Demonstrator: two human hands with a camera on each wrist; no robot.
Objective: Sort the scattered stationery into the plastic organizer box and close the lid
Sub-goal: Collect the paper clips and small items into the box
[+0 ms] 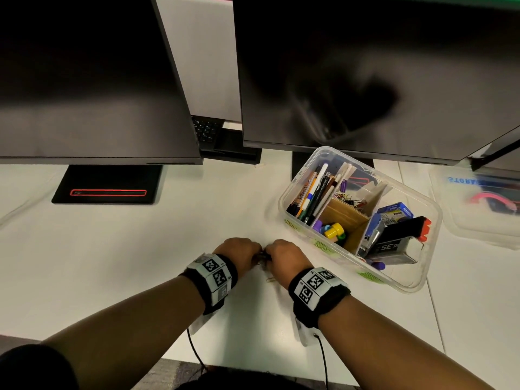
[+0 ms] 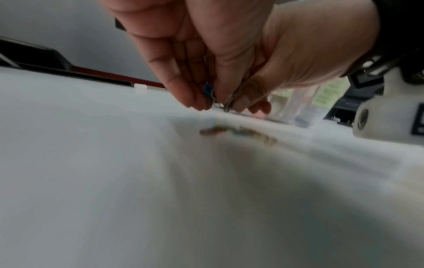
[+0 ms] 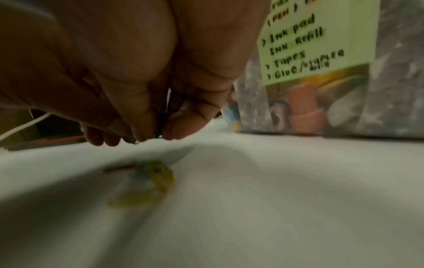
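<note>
the plastic organizer box (image 1: 292,192) already holds pens, clips and a stapler in its compartments; its lid (image 1: 478,229) lies off to the right, not yet on. a few paper clips (image 2: 238,133) remain on the counter (image 1: 140,249). left hand (image 1: 239,253) and right hand (image 1: 281,256) meet low over it, fingertips curled, pinching clips (image 2: 210,91) together.
</note>
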